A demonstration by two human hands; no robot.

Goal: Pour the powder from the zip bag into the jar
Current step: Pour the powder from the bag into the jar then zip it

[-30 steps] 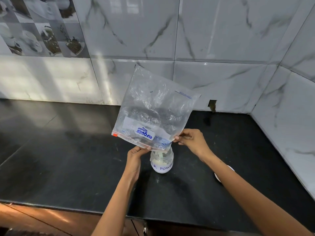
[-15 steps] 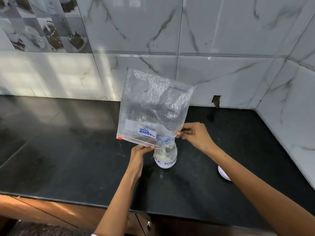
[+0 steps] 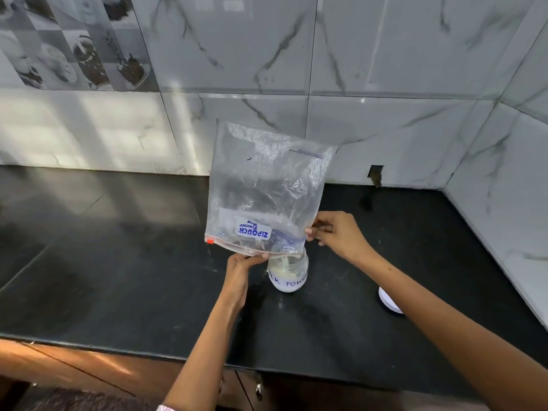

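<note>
Crinkled clear plastic zip bag (image 3: 264, 188), inverted over glass jar (image 3: 288, 272); left hand (image 3: 238, 269) and right hand (image 3: 338, 232) each pinch-grip its zipper edge.

The zip bag (image 3: 264, 185) is clear crinkled plastic with a blue-and-white label, a thin reddish zip line and a small red tab. The jar (image 3: 288, 272) is clear, holding off-white powder (image 3: 283, 273), with blue handwritten letters. The countertop (image 3: 118, 262) is glossy black. Near its right edge lies a white lid (image 3: 388, 301). The wall tiles (image 3: 370, 54) are white marble with grey veins.
</note>
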